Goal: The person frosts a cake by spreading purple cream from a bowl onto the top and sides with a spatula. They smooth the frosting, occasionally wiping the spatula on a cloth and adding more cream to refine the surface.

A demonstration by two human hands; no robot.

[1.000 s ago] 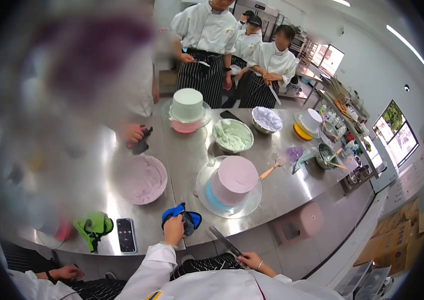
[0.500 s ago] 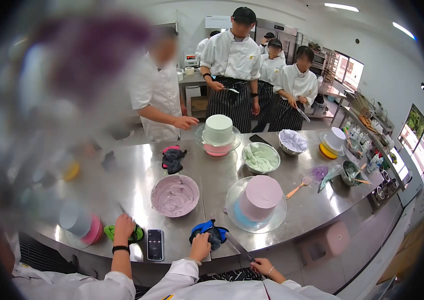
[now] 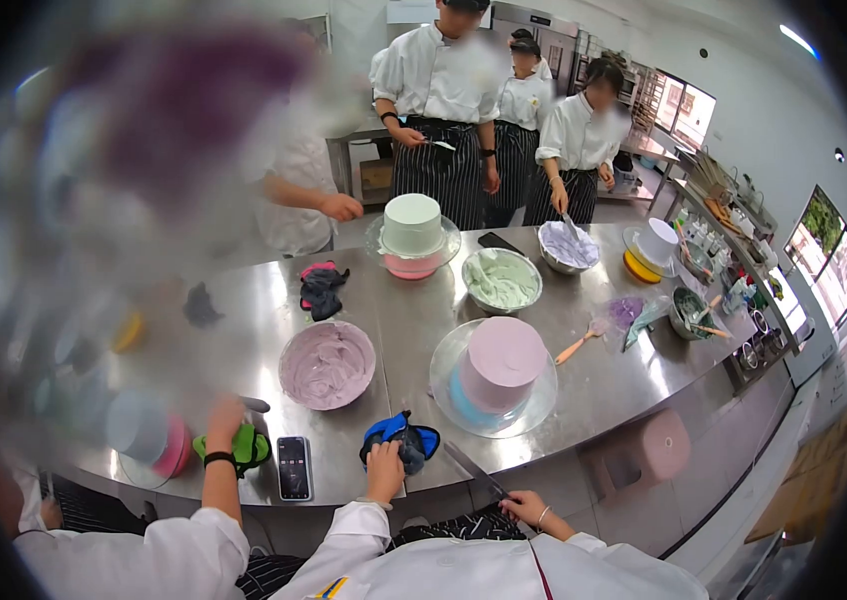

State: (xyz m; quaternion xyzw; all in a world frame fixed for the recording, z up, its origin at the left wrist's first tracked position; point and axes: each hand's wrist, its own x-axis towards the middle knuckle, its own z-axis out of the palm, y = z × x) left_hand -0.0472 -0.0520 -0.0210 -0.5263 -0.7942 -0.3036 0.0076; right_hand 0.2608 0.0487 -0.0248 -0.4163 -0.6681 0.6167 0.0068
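Note:
My left hand (image 3: pixel 385 472) is closed over a bunched blue and dark grey cloth (image 3: pixel 422 436) near the table's front edge. In my right hand (image 3: pixel 524 508) is the handle of a long palette knife (image 3: pixel 476 468), its blade pointing up and left toward the table. Beyond the knife stands a smooth pale pink cake (image 3: pixel 509 362) on a clear round turntable (image 3: pixel 447 408) with a blue base. A metal bowl of pink cream (image 3: pixel 328 366) sits to the left of the cake.
A phone (image 3: pixel 295 468) lies left of my cloth. Beside it a neighbour's hand (image 3: pixel 225 422) rests near a green cloth (image 3: pixel 247 448). Across the table are a pale green cake (image 3: pixel 413 225), bowls of green cream (image 3: pixel 502 279) and lilac cream (image 3: pixel 569 247), and several people. A stool (image 3: pixel 644 450) stands at right.
The view has shifted slightly. My left hand stays on the cloth, and my right still holds the palette knife. Across the table, a person at right has put a spatula into the lilac cream.

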